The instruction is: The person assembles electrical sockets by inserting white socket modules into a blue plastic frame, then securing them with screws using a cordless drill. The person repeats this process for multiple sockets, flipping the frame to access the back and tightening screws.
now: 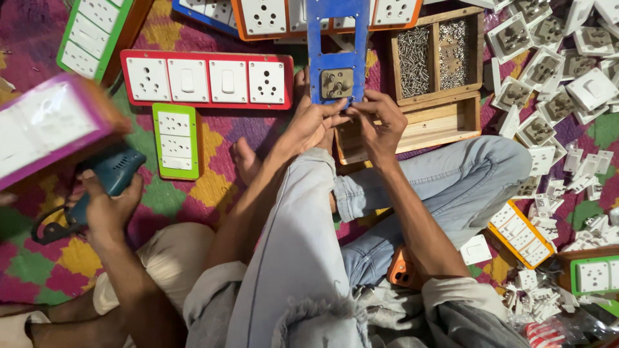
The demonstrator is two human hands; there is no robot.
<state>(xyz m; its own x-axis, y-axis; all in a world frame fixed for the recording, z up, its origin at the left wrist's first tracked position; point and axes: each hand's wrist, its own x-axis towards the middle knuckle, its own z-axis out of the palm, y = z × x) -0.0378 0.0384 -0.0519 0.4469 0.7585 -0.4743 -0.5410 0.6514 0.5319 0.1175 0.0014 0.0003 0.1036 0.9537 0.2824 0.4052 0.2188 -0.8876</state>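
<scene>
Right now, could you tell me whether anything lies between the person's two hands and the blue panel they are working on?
Nothing visible does. The left hand and the right hand already meet at the lower end of the blue panel, fingertips right below the back of the socket set in it.

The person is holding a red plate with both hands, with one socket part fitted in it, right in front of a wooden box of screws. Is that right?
Not quite. The head view shows the plate is blue, not red. Both the left hand and the right hand do hold its lower end, one socket part sits in it, and the wooden box of screws lies just beyond.
</scene>
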